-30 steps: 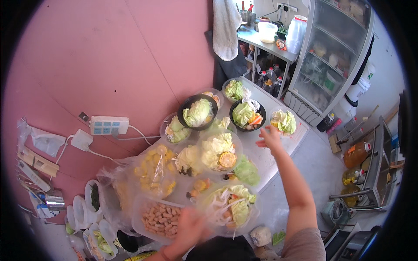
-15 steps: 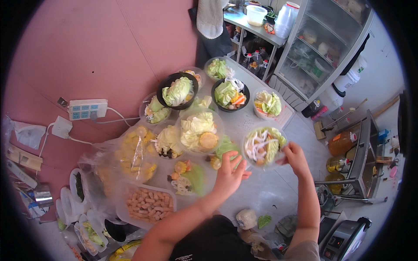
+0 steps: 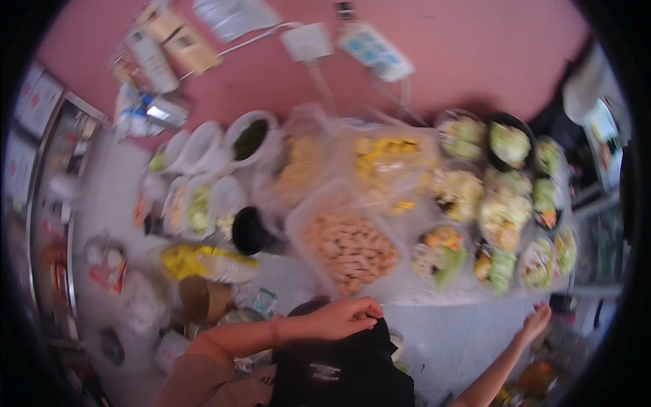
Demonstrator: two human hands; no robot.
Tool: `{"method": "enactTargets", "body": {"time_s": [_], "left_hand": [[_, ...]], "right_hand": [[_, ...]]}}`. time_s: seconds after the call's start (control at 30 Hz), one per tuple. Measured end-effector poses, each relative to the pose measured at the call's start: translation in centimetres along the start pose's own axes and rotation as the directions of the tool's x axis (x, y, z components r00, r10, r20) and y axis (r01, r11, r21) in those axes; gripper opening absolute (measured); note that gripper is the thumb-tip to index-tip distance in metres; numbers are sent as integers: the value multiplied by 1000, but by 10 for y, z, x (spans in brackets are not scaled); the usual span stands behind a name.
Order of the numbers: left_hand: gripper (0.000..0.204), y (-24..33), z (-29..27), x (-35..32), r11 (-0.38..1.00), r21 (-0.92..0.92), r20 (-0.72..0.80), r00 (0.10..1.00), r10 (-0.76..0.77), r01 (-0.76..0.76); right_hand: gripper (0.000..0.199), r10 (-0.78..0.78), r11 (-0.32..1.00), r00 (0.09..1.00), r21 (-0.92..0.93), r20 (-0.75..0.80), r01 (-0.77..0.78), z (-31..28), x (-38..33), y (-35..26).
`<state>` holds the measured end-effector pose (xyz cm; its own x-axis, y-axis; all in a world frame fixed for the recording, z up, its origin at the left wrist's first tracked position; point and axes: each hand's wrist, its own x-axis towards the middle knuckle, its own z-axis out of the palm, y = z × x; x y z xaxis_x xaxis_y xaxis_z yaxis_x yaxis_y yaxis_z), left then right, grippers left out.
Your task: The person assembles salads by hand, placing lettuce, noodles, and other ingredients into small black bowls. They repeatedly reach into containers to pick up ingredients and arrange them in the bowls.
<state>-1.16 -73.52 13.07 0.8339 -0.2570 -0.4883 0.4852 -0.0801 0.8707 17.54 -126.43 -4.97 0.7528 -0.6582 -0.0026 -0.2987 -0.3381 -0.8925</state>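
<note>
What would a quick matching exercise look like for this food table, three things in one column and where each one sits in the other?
Things:
1. left hand
2. right hand
3. tub of tan fried pieces

Places:
A. out past the table's right front corner, touching nothing
B. on the table, middle front
C. resting on black fabric at the person's chest

Pairs: 1-C, 2-A, 3-B

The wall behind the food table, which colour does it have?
The wall is a plain dusty pink, seen best along the top of the head view.
</note>
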Motion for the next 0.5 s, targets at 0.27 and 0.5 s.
{"method": "enactTargets", "body": {"time_s": [0.27, 0.5], "left_hand": [[22, -80, -60, -89, 966, -232, -347, 938, 28, -115], [20, -134, -173, -168, 999, 31, -527, 849, 45, -33]], "right_hand": [[22, -375, 910, 865, 311, 334, 275, 86, -213, -197], [11, -498, 849, 401, 526, 769, 44, 196, -456, -283]]}}
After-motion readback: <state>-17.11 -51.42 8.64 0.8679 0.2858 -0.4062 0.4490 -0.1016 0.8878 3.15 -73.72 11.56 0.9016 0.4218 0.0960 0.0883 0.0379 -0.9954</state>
